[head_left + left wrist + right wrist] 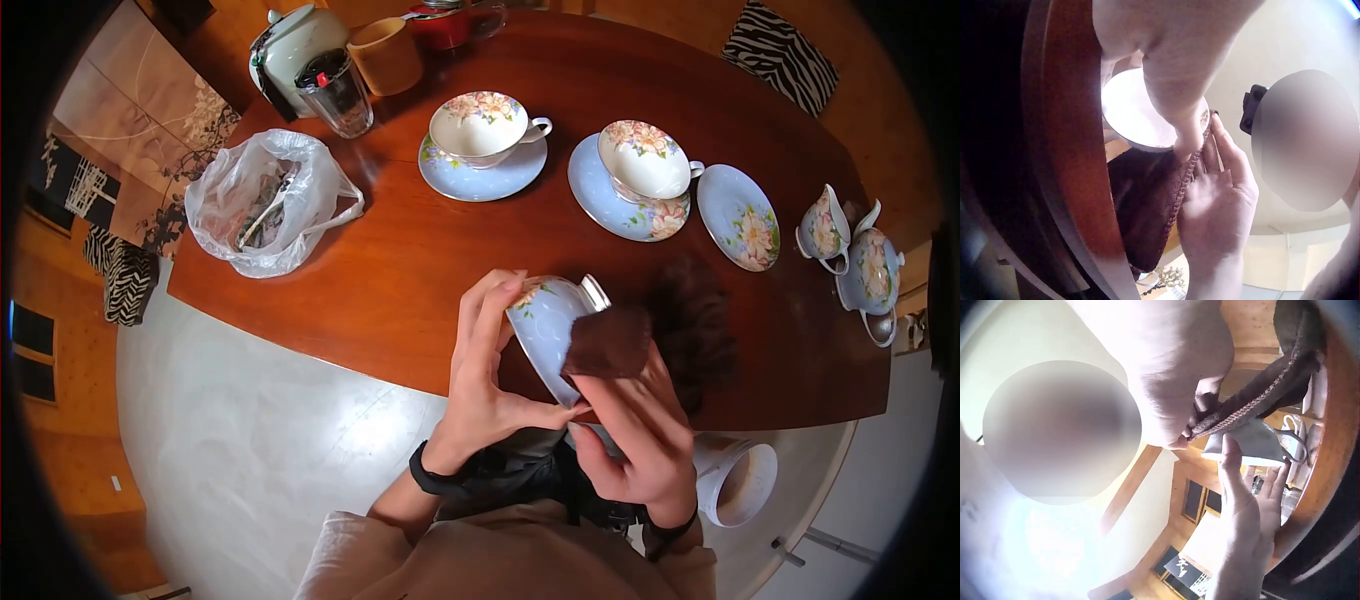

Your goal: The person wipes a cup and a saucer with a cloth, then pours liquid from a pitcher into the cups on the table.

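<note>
My left hand [482,385] grips a pale blue floral teacup [545,325] by its rim, thumb on the near side and fingers on the far side. The cup is tipped on its side above the table's near edge, handle pointing away. In my right hand [645,440] is a dark brown cloth [607,343], pressed to the cup's outer wall. The left wrist view shows the cup's white inside [1132,109] with the cloth's stitched edge [1179,200] beside it. Seen from the right wrist, the cloth hangs folded over the cup [1250,442].
Two cups on saucers [480,182] [590,205] and a lone saucer [738,218] stand farther back on the wooden table [400,260]. A plastic bag [270,205] lies left, a glass [345,100] behind it. A teapot [872,270] stands right; a white bucket [740,485] is below.
</note>
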The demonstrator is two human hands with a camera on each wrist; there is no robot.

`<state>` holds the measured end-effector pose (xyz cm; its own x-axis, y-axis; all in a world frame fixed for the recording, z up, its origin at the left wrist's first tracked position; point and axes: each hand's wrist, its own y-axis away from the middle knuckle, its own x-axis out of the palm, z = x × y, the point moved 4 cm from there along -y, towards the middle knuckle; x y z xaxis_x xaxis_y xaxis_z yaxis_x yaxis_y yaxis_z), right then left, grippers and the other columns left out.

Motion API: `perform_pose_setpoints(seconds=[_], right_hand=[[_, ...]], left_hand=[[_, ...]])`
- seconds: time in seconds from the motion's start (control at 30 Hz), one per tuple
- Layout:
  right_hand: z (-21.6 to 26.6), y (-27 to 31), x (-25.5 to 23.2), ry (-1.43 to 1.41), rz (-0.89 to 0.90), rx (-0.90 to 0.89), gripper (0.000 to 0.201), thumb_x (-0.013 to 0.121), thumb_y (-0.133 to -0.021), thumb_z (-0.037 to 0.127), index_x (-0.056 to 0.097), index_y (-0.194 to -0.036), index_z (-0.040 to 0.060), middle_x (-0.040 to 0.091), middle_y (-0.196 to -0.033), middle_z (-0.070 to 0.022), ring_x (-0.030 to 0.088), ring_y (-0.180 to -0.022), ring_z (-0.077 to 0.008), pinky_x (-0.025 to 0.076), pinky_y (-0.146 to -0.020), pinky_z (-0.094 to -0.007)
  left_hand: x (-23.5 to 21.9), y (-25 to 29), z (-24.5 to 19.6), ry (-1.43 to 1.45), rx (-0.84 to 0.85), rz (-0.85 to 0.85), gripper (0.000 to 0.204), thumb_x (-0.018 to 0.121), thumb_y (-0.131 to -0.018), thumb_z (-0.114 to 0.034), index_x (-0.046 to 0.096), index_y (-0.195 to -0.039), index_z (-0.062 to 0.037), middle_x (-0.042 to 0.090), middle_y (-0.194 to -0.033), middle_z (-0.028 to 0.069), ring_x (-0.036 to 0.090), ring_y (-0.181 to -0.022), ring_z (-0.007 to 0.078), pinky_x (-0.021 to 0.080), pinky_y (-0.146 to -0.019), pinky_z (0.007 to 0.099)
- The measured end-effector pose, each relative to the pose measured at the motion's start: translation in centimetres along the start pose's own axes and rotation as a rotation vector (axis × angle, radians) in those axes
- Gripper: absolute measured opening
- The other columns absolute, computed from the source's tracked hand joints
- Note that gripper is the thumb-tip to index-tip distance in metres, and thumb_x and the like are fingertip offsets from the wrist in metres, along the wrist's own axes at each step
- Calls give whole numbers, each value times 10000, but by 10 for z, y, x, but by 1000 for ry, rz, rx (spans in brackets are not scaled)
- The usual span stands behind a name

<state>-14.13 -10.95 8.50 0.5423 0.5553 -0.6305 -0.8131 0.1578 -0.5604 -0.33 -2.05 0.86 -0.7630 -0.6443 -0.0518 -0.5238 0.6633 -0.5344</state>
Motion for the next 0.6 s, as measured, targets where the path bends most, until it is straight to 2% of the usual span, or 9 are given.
perform_pose_setpoints(seconds=[0.1, 0.13, 0.27, 0.37, 0.43, 0.47, 0.6], right_hand=[[-1, -13, 11, 49, 41, -29, 496, 730, -757, 79, 667, -1231, -53, 663, -1187, -218, 614, -1154, -461, 385, -1055, -676], [0, -14, 12, 57, 53, 3, 502, 767, -741, 117, 687, -1216, -28, 674, -1175, -189, 625, -1140, -447, 385, -1062, -671], [0, -10, 9, 110, 61, 0, 436, 768, -747, 131, 720, -1159, -6, 686, -1155, -159, 635, -1129, -434, 397, -1071, -648], [1, -2, 9, 145, 64, 4, 394, 768, -762, 155, 736, -1126, 8, 701, -1118, -142, 639, -1124, -434, 409, -1073, -630], [-2, 4, 10, 166, 77, 9, 374, 767, -772, 172, 742, -1110, 12, 710, -1094, -133, 640, -1122, -437, 415, -1072, -620], [-1, 2, 8, 192, 48, -21, 360, 781, -808, 186, 726, -1124, 22, 685, -1018, -102, 659, -1052, -353, 455, -1067, -551], [-11, 13, 7, 201, 24, 13, 373, 785, -800, 199, 727, -1124, 24, 694, -973, -99, 654, -1047, -378, 462, -1054, -557]], left_hand=[[-2, 1, 3, -26, -14, 7, 1180, 993, -548, -188, 327, -1512, -44, 300, -1469, 159, 406, -1392, 341, 417, -1142, 479], [-3, 0, 2, -34, -25, 9, 1174, 992, -551, -194, 331, -1509, -44, 299, -1469, 159, 399, -1395, 340, 412, -1145, 477], [-3, 0, 4, 26, -46, 24, 1153, 981, -567, -170, 330, -1510, -46, 309, -1461, 150, 395, -1396, 324, 398, -1150, 462], [-4, -3, 5, 139, -207, -28, 1161, 966, -574, -127, 303, -1524, -45, 323, -1456, 139, 410, -1389, 300, 397, -1149, 453], [-5, -4, 7, 190, -251, -32, 1183, 954, -581, -98, 261, -1538, -46, 320, -1470, 133, 413, -1386, 285, 402, -1144, 455], [-6, -4, 8, 215, -273, -34, 1194, 949, -584, -84, 240, -1545, -47, 318, -1478, 130, 415, -1385, 278, 404, -1141, 456], [-5, -4, 6, 295, -337, -64, 1261, 963, -570, -68, 180, -1558, -53, 320, -1503, 137, 425, -1374, 273, 403, -1144, 454]])
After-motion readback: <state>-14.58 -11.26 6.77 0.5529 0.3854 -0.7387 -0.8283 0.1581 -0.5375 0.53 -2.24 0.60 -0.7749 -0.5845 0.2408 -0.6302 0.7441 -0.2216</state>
